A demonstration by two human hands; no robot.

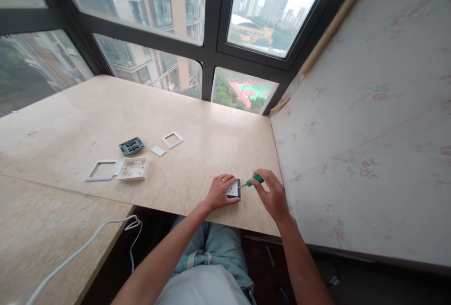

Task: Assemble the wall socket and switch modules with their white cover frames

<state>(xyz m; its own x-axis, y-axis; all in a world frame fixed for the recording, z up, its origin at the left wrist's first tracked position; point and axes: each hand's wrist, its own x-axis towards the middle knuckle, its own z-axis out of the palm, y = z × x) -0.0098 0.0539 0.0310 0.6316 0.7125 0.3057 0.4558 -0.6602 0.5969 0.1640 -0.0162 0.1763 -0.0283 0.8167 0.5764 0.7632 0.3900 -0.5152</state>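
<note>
A wall socket [232, 189] with a white face and dark edges lies on the stone-patterned ledge. My left hand [221, 191] grips it, fingers along the far edge and thumb along the near edge; a ring is on one finger. In my right hand [272, 193] is a screwdriver [255, 180] with a green handle, held between thumb and fingers. Its metal shaft points left, and the tip is at the socket's right side. Whether the tip sits in a screw or slot is too small to tell.
Left on the ledge [218, 129] lie a dark socket back [131, 146], a white mounting box [133, 169], two white frames [102, 170] and a small white plate [158, 151]. A white cable [81, 245] hangs over the near-left edge. Papered wall [352, 131] stands at right, windows behind.
</note>
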